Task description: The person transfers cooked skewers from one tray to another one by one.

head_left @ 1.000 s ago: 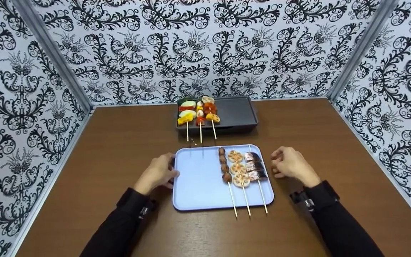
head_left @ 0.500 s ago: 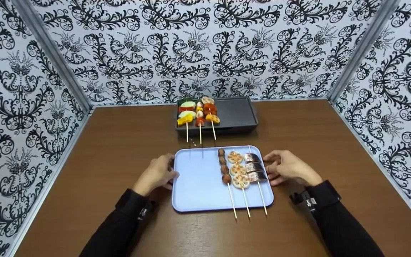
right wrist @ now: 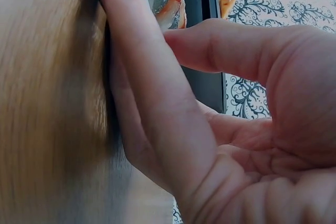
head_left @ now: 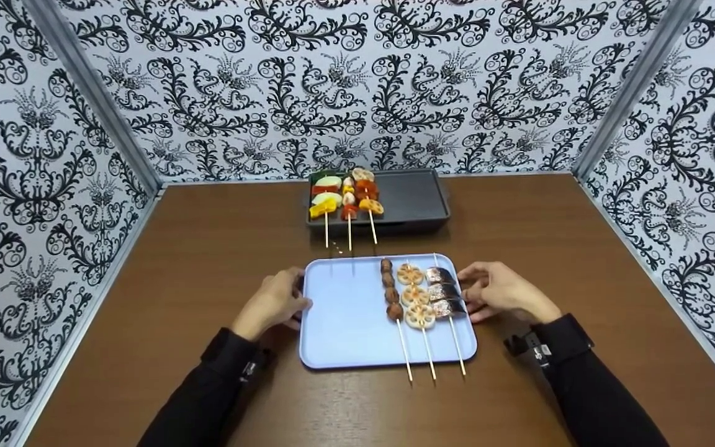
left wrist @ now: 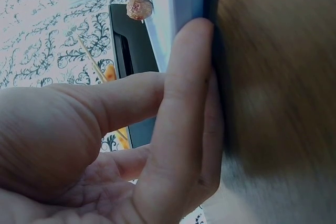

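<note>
A light blue tray (head_left: 345, 335) lies on the table. My left hand (head_left: 274, 299) grips its left edge, the thumb at the rim and the fingers low along the side. At the right edge, my right hand (head_left: 503, 292) holds the tray in the same way, as the right wrist view shows up close. On the tray's right half lie three skewers: one of brown balls (head_left: 391, 295), one of lotus root slices (head_left: 415, 295), one of dark-skinned fish pieces (head_left: 447, 301). Their sticks poke out over the front rim. The fingertips under the tray are partly hidden.
Behind the tray stands a black grill plate (head_left: 410, 195). Three vegetable skewers (head_left: 348, 198) lie on its left half, sticks toward me. A few small crumbs (head_left: 337, 248) are on the brown table (head_left: 208, 248). Patterned walls enclose the back and sides.
My right hand has moved left from beside the tray and taken hold of its right edge. My left hand has stayed on the left edge, and the skewers lie as before.
</note>
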Demonstrator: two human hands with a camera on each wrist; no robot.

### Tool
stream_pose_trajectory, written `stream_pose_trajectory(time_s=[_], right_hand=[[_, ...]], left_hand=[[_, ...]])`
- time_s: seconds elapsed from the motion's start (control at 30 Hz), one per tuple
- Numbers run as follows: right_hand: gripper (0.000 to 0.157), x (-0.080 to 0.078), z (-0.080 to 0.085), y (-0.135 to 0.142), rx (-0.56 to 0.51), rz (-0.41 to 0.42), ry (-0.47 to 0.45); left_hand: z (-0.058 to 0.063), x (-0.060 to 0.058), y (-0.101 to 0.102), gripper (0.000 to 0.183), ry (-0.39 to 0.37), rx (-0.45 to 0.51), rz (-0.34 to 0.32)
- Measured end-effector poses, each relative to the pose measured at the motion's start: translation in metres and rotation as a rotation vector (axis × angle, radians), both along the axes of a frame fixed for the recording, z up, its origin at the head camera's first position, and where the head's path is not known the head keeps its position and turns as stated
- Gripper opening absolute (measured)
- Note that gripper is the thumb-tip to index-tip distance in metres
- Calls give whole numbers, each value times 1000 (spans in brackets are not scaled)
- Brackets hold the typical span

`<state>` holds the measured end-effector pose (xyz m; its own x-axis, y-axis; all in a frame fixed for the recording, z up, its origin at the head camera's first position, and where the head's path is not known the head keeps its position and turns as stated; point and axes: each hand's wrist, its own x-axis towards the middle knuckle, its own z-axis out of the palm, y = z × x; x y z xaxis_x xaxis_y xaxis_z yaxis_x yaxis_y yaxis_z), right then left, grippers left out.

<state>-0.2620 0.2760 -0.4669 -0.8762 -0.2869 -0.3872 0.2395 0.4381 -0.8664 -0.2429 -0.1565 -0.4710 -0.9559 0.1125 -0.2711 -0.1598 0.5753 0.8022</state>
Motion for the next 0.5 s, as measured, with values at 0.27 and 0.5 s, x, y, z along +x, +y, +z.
stream_pose_trajectory(time_s=[0.27, 0.5], right_hand=[[52, -6, 0, 2, -3, 28, -1], [50, -10, -3, 2, -6, 12, -41]], left_hand=[[4, -2, 1, 66, 9, -29, -6], [2, 0, 1, 65, 12, -34, -11]])
